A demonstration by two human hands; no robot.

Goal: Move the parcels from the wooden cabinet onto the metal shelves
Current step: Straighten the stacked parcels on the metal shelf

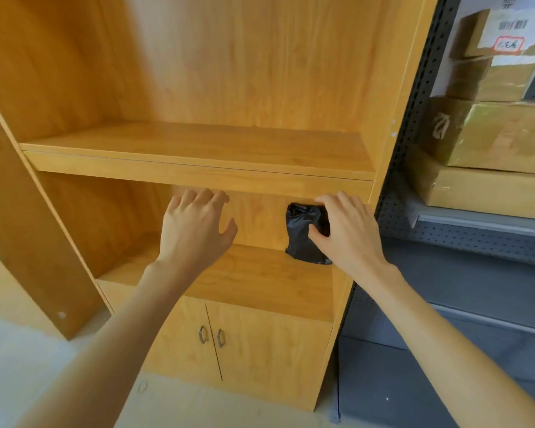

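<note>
Parcels are nearly gone from the wooden cabinet (198, 72): I see just one black plastic parcel (305, 233), standing on the lower open shelf (260, 279) toward its right end, close to the cabinet's right wall. It stands taller than it is wide, long axis roughly upright, crumpled at the top.

The person's right hand (349, 233) is on it. The thumb presses the parcel's front right side and the fingers reach over the top right corner, curled around it, so the hand looks to be gripping the bag, though how far the fingers wrap behind is hidden. From that hand, the parcel lies at about nine o'clock, touching.

The left hand (195, 230) hovers well apart from the parcel, fingers spread and relaxed, holding nothing; the parcel sits at its three o'clock. The right hand is plainly the nearer one.

Metal shelves (476, 217) stand at three o'clock of the cabinet, already carrying stacked brown boxes (491, 134). I judge the next move to be a lift out and a carry to the right.
</note>
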